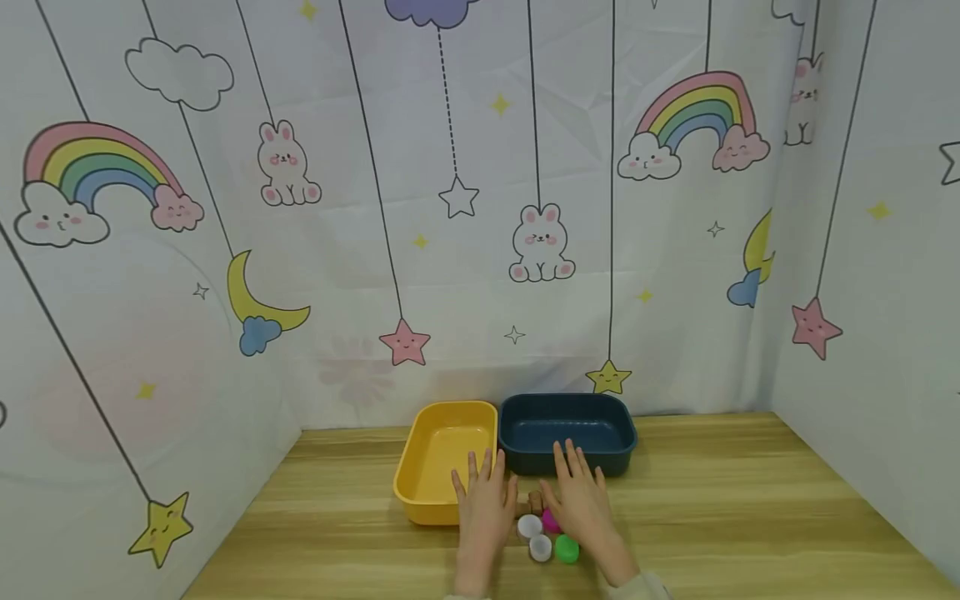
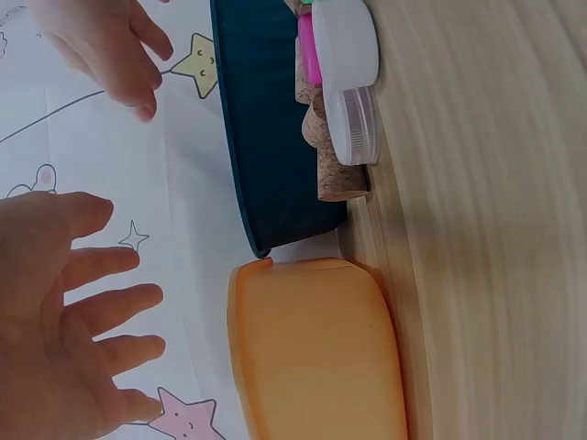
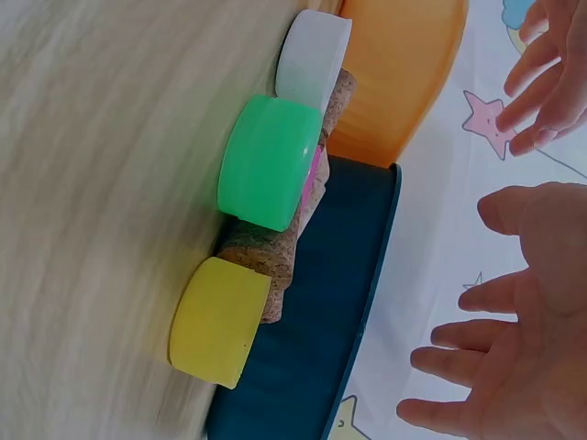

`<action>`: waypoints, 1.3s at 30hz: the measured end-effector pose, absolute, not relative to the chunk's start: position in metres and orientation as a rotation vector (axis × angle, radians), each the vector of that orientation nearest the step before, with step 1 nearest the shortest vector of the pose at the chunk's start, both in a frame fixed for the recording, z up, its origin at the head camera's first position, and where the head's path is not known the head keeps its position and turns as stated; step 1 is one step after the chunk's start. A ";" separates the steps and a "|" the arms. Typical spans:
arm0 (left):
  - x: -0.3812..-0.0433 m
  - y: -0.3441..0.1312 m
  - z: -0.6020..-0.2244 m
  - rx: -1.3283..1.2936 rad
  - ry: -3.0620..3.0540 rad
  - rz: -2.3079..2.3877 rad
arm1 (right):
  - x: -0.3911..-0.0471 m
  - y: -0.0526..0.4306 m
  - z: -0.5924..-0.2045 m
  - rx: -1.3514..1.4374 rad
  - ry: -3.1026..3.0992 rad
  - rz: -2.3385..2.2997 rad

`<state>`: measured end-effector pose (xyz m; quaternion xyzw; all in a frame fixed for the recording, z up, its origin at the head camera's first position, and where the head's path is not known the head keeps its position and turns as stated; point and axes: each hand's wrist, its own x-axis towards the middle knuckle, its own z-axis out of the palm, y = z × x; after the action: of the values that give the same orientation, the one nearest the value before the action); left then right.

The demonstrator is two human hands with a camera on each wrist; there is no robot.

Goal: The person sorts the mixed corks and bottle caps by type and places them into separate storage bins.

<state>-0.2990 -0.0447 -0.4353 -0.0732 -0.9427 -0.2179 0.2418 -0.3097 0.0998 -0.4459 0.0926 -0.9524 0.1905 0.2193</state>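
My left hand (image 1: 486, 510) is held up, fingers spread and bare, over the right side of the yellow tray. Beside it my right hand (image 1: 587, 507) hovers with outstretched fingers in front of the dark blue tray (image 1: 566, 462); it grips nothing either. Between and below the hands sits a small group of bottle caps: two white caps (image 1: 529, 527), a magenta cap (image 1: 551, 522) and a green cap (image 1: 567, 549). In the right wrist view a yellow cap (image 3: 220, 321) shows too, hidden under my right hand in the head view. Several corks (image 2: 343, 176) lie behind the caps.
The yellow tray (image 1: 402, 492) and the blue one stand side by side at the back of the wooden table (image 1: 322, 517). Behind and at both sides hangs a white cloth (image 1: 480, 292) printed with rainbows, rabbits and stars.
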 end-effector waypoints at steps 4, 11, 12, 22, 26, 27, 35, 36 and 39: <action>-0.299 -0.045 -0.435 -0.214 -2.564 -0.601 | -0.310 0.102 -0.447 0.286 -2.607 0.517; -0.300 -0.047 -0.433 -0.266 -2.483 -0.653 | -0.311 0.105 -0.448 0.366 -2.503 0.501; -0.301 -0.048 -0.434 -0.273 -2.466 -0.655 | -0.311 0.105 -0.448 0.377 -2.495 0.499; -0.303 -0.053 -0.436 -0.296 -2.368 -0.697 | -0.311 0.109 -0.449 0.413 -2.475 0.520; -0.304 -0.054 -0.436 -0.292 -2.373 -0.685 | -0.311 0.110 -0.450 0.412 -2.472 0.518; -0.303 -0.055 -0.435 -0.289 -2.372 -0.683 | -0.311 0.110 -0.450 0.414 -2.470 0.513; -0.300 -0.057 -0.434 -0.273 -2.332 -0.620 | -0.310 0.110 -0.449 0.391 -2.500 0.511; -0.300 -0.058 -0.433 -0.272 -2.328 -0.611 | -0.310 0.110 -0.449 0.391 -2.506 0.510; -0.299 -0.059 -0.432 -0.259 -2.316 -0.579 | -0.308 0.110 -0.448 0.388 -2.517 0.499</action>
<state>-0.2991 -0.0590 -0.4325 -0.1007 -0.8991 -0.2249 0.3617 -0.3083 0.1104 -0.4479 0.1440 -0.9340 0.1853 0.2695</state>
